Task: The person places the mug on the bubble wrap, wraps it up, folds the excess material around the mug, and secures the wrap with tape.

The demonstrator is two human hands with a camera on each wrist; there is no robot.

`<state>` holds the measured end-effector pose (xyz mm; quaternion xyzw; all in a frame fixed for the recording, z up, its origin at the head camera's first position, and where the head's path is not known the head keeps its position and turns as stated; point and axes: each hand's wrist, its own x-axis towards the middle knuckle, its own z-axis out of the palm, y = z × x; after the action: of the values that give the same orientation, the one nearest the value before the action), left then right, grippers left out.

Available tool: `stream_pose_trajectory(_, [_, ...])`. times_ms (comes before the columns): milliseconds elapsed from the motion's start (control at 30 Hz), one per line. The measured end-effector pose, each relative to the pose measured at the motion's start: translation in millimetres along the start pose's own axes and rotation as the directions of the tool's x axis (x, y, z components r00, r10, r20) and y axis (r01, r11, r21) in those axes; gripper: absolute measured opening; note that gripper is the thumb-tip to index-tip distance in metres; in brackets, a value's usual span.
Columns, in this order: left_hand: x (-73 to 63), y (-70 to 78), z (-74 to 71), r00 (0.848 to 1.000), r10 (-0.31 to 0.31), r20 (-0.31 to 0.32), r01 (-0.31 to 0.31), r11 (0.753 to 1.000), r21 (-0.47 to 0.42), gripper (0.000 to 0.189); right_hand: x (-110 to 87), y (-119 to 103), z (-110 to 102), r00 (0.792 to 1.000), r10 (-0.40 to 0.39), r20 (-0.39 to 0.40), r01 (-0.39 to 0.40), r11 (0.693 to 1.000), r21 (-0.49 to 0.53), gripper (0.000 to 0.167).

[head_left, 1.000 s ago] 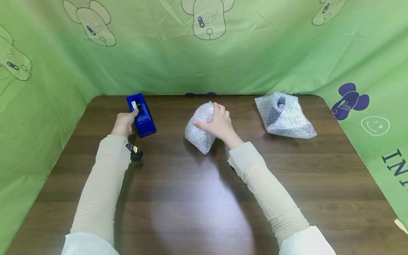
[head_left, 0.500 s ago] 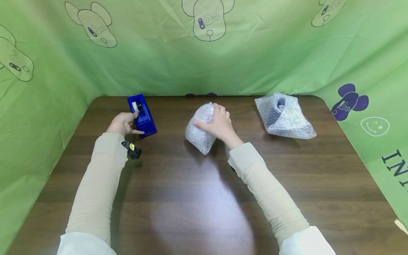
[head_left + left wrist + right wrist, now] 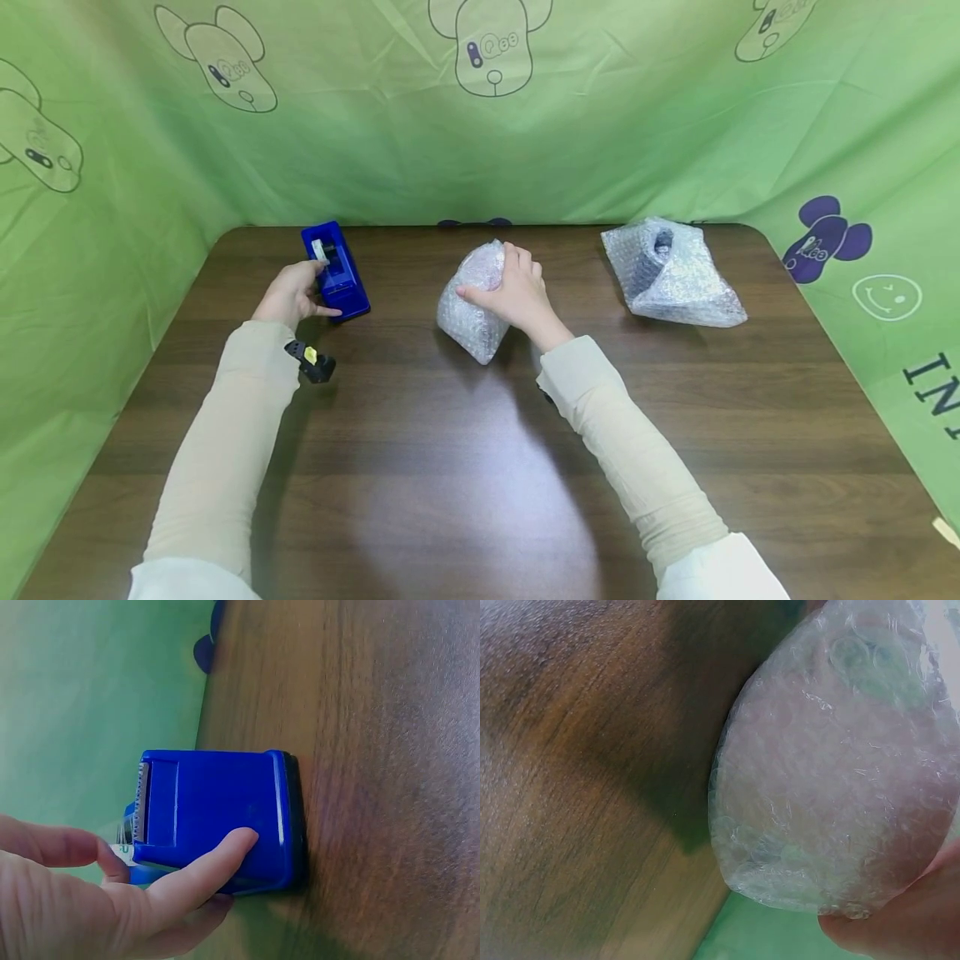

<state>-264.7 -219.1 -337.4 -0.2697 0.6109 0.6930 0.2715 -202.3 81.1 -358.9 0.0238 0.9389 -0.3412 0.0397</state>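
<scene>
A blue tape dispenser (image 3: 341,287) stands at the table's back left, its serrated cutter showing in the left wrist view. My left hand (image 3: 287,292) grips it from the left side. One digit lies along the dispenser's front (image 3: 217,802), while a bent finger reaches the white, green-lettered part (image 3: 122,853) behind the cutter. In the middle, my right hand (image 3: 520,292) holds a bubble-wrapped bundle (image 3: 472,312), thumb over its near face and fingers over its far side. The wrap hides most of the contents; something pale shows through it in the right wrist view.
A second piece of bubble wrap (image 3: 678,279), partly rolled and with an open fold, lies at the back right. Green printed cloth (image 3: 375,142) hangs behind and beside the wooden table (image 3: 450,483). A small pale strip (image 3: 947,532) sits at the right edge.
One digit of my left hand has spread from beside the tape dispenser's well to its front, and the left wrist has shifted slightly left. The right hand holds the bundle as before.
</scene>
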Motion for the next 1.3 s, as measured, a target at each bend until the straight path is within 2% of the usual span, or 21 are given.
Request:
stream_pose_trajectory(100, [-11.1,-1.0,3.8,1.0,0.016,0.006,-0.016,0.999,-0.034,0.044,0.3,-0.2,0.3,1.0,0.005,-0.003,-0.005,1.0,0.001,0.112])
stream_pose_trajectory(400, [-13.0,-8.8,6.2,0.997,0.076,-0.003,-0.076,0.984,-0.162,0.013,0.9,0.0,0.7,1.0,0.009,-0.006,-0.009,1.0,0.002,0.112])
stream_pose_trajectory(500, [-13.0,-11.7,6.5,0.995,0.098,-0.012,-0.099,0.983,-0.155,0.016,0.6,0.2,0.9,1.0,0.01,-0.009,-0.01,1.0,0.007,0.112])
stream_pose_trajectory(600, [-14.5,-11.4,5.8,0.995,0.098,-0.03,-0.1,0.992,-0.078,0.036,0.5,0.0,1.4,1.0,0.009,-0.007,-0.009,1.0,0.016,0.111])
stream_pose_trajectory(733, [-17.8,-6.8,3.4,0.998,0.061,-0.01,-0.061,0.998,0.004,0.058,0.6,-0.2,2.2,1.0,0.009,-0.006,-0.009,1.0,0.017,0.112])
stream_pose_trajectory(800, [-18.5,-5.0,2.5,0.999,0.031,0.008,-0.031,0.999,-0.022,0.057,0.5,-0.2,2.5,1.0,0.009,-0.009,-0.009,1.0,0.015,0.112])
stream_pose_trajectory(900, [-19.9,-5.5,2.8,1.0,0.012,0.014,-0.011,0.993,-0.114,0.054,0.3,-0.3,2.8,1.0,0.007,-0.011,-0.006,1.0,0.018,0.112])
stream_pose_trajectory(1033, [-21.4,-10.3,5.7,0.998,0.06,-0.013,-0.061,0.985,-0.162,0.045,-0.1,-0.6,2.6,1.0,0.005,-0.007,-0.005,1.0,0.021,0.112])
stream_pose_trajectory(1233, [-23.3,-18.6,8.4,0.99,0.136,-0.027,-0.139,0.969,-0.206,0.016,0.2,1.0,2.2,1.0,0.01,-0.012,-0.01,1.0,0.018,0.112])
stream_pose_trajectory(1300, [-24.1,-21.0,8.7,0.988,0.151,-0.031,-0.154,0.96,-0.233,0.015,0.9,2.0,2.5,1.0,0.006,-0.016,-0.005,1.0,0.018,0.111])
